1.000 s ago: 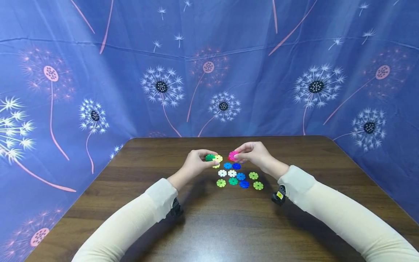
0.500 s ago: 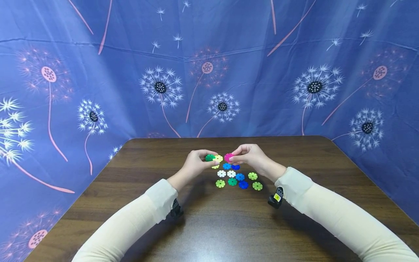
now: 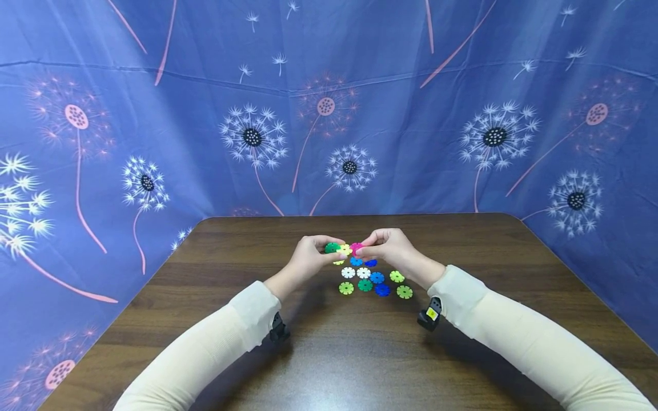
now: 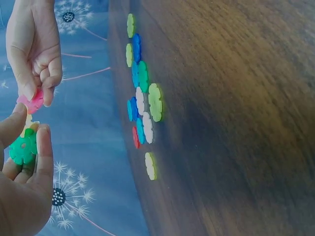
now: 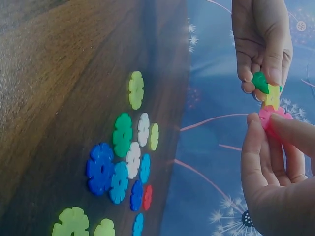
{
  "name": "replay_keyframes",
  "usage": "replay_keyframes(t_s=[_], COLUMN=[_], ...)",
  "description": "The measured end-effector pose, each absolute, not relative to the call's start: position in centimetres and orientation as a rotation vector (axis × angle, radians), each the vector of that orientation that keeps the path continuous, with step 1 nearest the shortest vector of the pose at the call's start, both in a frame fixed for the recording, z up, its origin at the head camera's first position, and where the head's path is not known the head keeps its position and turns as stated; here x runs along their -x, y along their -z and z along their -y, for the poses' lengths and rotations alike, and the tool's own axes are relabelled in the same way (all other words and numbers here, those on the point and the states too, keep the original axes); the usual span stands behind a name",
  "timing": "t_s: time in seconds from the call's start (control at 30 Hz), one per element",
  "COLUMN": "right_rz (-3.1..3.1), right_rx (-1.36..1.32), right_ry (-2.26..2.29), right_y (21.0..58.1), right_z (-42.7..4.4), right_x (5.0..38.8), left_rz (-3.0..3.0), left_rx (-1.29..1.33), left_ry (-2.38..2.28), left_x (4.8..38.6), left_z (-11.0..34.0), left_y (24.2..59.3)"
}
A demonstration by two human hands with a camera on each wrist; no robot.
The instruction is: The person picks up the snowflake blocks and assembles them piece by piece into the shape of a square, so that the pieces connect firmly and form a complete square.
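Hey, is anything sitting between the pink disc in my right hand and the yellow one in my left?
Nothing visible: the pink disc appears to meet the yellow disc directly. The loose discs lie on the table below.

A blue curtain (image 3: 411,114) printed with white and pink dandelions hangs behind a dark wooden table (image 3: 339,354)

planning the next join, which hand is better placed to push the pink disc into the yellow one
Probably the right hand: it pinches the pink disc beside the yellow disc; the left hand holds that and the green disc, so could steady them.
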State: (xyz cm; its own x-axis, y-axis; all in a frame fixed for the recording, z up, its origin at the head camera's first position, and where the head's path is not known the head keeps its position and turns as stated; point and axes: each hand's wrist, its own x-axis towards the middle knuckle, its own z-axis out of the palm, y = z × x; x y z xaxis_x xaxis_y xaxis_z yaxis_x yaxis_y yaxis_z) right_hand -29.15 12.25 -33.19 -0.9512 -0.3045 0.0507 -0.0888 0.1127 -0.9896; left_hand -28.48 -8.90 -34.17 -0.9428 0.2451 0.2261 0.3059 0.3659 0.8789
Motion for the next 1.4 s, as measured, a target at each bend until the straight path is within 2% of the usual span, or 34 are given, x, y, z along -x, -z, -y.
replay_keyframes(t_s=[0.5, 0.77, 1.4], right_rz=[-2.225, -2.174, -2.19], right_rx=[0.388, 0.405, 0.42], right_ry=[1.962, 1.99, 1.949], right_y=[33.1, 33.1, 32.8], right_z=[-12.1, -12.1, -12.9], right_x=[28.8, 28.9, 29.4], left_rz=[2.559, 2.622, 2.591], left_rx=[0.54, 0.591, 0.47], left_ry=[1.752, 1.622, 1.632], left_x=[28.4, 28.7, 28.7], left_z=[8.6, 8.4, 7.7], left_y=[33.8, 33.7, 33.6])
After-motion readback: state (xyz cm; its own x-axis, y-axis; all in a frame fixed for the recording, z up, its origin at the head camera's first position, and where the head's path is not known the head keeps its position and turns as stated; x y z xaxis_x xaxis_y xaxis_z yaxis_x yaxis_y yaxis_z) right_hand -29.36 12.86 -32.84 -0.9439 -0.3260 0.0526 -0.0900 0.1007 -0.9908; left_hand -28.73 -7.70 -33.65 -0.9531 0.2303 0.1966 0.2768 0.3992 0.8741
